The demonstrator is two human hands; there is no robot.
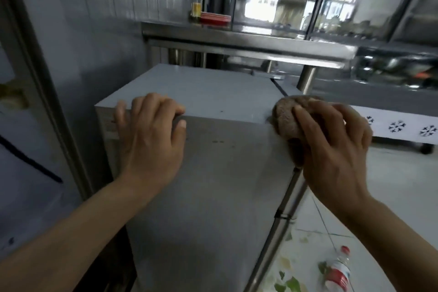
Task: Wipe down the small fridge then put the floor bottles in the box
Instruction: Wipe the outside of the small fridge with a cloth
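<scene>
So the person's at the small fridge [201, 149] with both hands up on it. Left hand [149, 135] is draped over the near top edge, fingers curled onto the top panel and thumb down on the front face, basically bracing the thing. Right hand [331, 147] is bunched around a brownish wadded cloth [285, 121], pressing it against the fridge's upper corner on that side. So one hand is clamped on the edge, the other is clamped on the rag, and they're well apart.

Looks to me like the wiping is mid-way at best. There are still a few dark specks on the front just past the left thumb, and the top between the two hands hasn't got any obvious wet sheen.

Stuff that could go sideways from here, as I see it:
- The rag sits right on the corner, so a hard swipe could slide it off the edge and out of the grip.
- There's a plastic bottle [337, 270] with a red cap and label lying on the floor [391, 185] below the right hand, plus green leafy scraps [292, 284] around it. Step back without looking and that's a roll or slip hazard.
- No box visible anywhere in view, so the bottle part means hunting for it first.
</scene>
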